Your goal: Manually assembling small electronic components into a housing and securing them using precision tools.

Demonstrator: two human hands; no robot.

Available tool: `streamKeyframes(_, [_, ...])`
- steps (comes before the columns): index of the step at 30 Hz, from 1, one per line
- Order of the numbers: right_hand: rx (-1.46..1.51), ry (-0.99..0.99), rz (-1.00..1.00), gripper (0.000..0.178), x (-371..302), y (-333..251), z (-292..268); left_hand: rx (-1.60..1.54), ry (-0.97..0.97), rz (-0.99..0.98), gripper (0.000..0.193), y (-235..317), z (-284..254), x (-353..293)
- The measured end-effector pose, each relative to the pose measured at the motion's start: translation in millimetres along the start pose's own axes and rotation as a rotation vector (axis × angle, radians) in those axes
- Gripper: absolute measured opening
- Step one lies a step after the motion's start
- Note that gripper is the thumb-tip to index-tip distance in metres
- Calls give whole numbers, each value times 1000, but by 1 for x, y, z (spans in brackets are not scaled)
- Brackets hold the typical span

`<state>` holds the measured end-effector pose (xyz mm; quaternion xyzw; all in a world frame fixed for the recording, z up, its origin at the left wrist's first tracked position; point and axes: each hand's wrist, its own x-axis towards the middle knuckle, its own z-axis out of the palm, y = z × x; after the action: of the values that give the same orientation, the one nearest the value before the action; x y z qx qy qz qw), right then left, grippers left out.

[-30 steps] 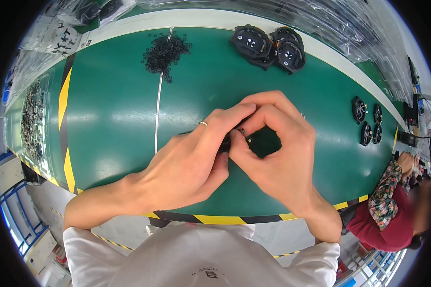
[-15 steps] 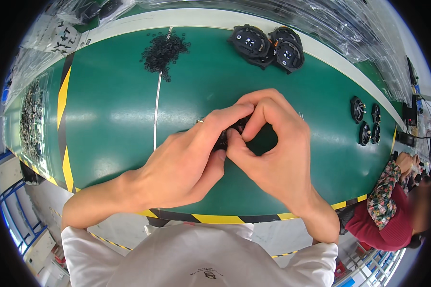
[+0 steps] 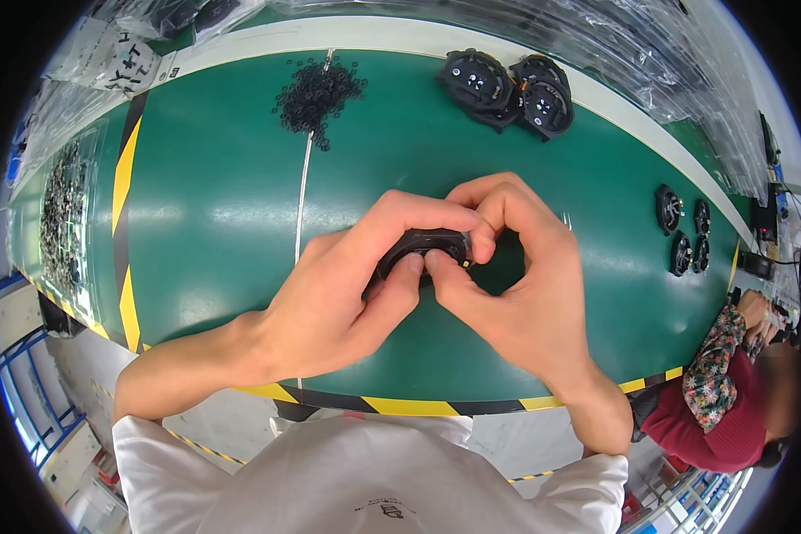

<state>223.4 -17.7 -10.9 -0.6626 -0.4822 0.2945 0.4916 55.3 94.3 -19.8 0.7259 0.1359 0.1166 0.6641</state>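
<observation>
Between both hands, above the green table, is a black round speaker (image 3: 434, 238), partly covered by fingers. My left hand (image 3: 334, 298) grips its left side, with the index finger over the far rim and the thumb on the near face. My right hand (image 3: 534, 298) pinches the right side, its thumb tip beside the left thumb and its fingers bent at the far right rim. A small yellowish spot shows at the speaker's edge near the right fingers. Whether a smaller part sits under the thumbs is hidden.
A pile of small black square rings (image 3: 319, 93) lies at the far left of the green table (image 3: 214, 205). Larger black speakers (image 3: 481, 84) stand at the back, smaller speakers (image 3: 681, 254) at the right. Clear plastic (image 3: 67, 222) with small parts is far left. A co-worker (image 3: 721, 392) sits at right.
The speaker has tilted so more of its black rim shows between my hands. My thumbs have come side by side on its near face; the right fingers moved to its right edge.
</observation>
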Motion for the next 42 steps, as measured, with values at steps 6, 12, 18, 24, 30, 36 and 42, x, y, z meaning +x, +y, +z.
streamKeyframes(6, [37,-53,-1,30,0,2,-3,-2,37,74,44,-4,2,1])
streamKeyframes(12, [66,-90,14,28,0,4,-6,-7,25,39,43,-5,1,1])
streamKeyframes(18, [179,-218,16,22,2,4,-16,-51,50,90,41,-1,0,3])
streamKeyframes(24, [197,-173,-16,18,2,4,-15,-67,61,96,41,0,0,5])
streamKeyframes(30, [151,-242,0,19,2,2,-17,-95,105,44,41,3,3,5])
streamKeyframes(36, [131,-254,-36,20,3,4,-17,-70,89,31,42,4,1,4])
streamKeyframes(42, [158,-260,-30,20,1,2,-18,-34,57,62,44,2,-1,5])
